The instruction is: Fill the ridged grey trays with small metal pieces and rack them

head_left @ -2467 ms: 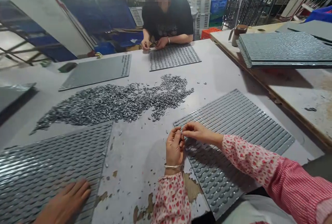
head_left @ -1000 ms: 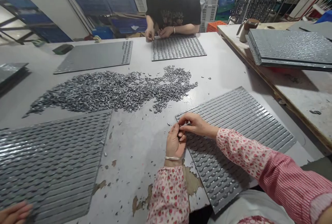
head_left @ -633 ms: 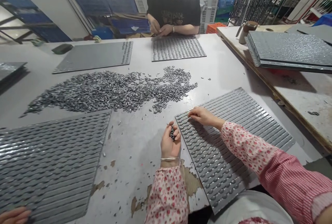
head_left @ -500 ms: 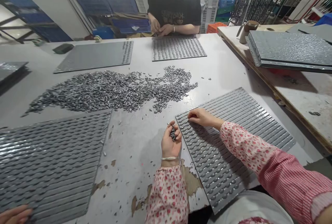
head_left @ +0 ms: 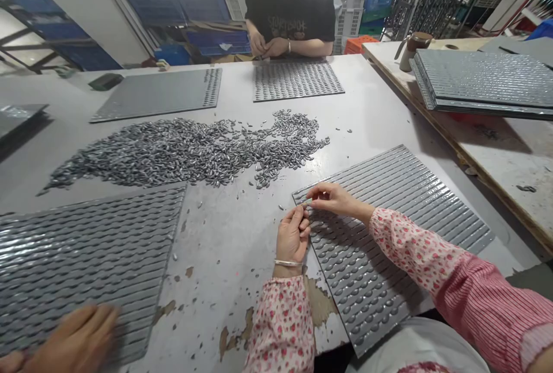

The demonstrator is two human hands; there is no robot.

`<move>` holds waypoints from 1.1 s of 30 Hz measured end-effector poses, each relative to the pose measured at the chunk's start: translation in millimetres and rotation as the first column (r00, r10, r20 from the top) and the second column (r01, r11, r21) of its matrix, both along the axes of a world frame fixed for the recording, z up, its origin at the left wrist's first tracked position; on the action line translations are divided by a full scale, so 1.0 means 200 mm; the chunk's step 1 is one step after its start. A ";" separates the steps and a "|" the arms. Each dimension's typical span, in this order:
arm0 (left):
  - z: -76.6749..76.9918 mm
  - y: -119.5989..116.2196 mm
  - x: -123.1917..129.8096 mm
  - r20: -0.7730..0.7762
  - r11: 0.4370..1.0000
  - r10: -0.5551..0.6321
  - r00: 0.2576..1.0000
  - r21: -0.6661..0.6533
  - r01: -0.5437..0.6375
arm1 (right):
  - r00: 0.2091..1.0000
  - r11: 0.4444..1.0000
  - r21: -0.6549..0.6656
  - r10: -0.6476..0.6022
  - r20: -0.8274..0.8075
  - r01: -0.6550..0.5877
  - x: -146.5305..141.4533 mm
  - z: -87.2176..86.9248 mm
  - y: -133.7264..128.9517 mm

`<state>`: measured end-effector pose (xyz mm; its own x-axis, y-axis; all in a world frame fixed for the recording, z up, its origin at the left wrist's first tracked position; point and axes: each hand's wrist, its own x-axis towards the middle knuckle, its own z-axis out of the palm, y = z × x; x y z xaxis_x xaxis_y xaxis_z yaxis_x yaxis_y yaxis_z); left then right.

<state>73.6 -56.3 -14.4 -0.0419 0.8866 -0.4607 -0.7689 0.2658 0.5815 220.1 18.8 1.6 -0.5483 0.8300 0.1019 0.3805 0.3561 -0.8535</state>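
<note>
My left hand (head_left: pixel 292 237) rests on the grey table at the left edge of a ribbed grey tray (head_left: pixel 401 211), fingers curled around a clutch of small grey metal pieces, mostly hidden in the fist. My right hand (head_left: pixel 332 199) lies over the tray's near-left corner, thumb and forefinger pinching one small piece right at my left hand's fingertips. The tray's nearer rows hold seated pieces. A long pile of loose metal pieces (head_left: pixel 181 151) lies across the table beyond my hands.
Another person's hand (head_left: pixel 71 341) hovers over a second ribbed tray (head_left: pixel 82 263) at the near left. A person in black (head_left: pixel 289 10) sits opposite at a perforated tray (head_left: pixel 296 80). A flat grey tray (head_left: pixel 158 93) lies far left. Stacked trays (head_left: pixel 484 82) sit on the right-hand table.
My right hand came back from the tray's top-left edge to my left hand and pinches a piece there. My left hand closed over its pieces. The other person's hand slid further onto the left tray.
</note>
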 end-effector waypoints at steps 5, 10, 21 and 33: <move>0.01 -0.01 0.03 -0.040 0.999 -0.053 0.998 0.006 0.054 | 0.991 0.998 0.012 0.063 -0.120 -0.062 -0.03 0.06 -0.06; 0.04 -0.01 0.00 0.119 0.998 -0.056 0.991 0.032 0.053 | 0.989 0.992 -0.011 -0.130 -0.070 0.129 0.02 0.04 -0.02; 0.07 0.01 -0.03 0.159 0.964 0.185 0.970 -0.220 -0.148 | 0.858 0.935 0.272 -0.323 0.399 0.225 0.12 -0.10 0.01; 0.03 0.00 -0.02 0.086 0.994 0.077 0.993 -0.088 -0.070 | 0.961 0.957 0.187 -0.247 0.120 0.223 0.03 -0.01 -0.02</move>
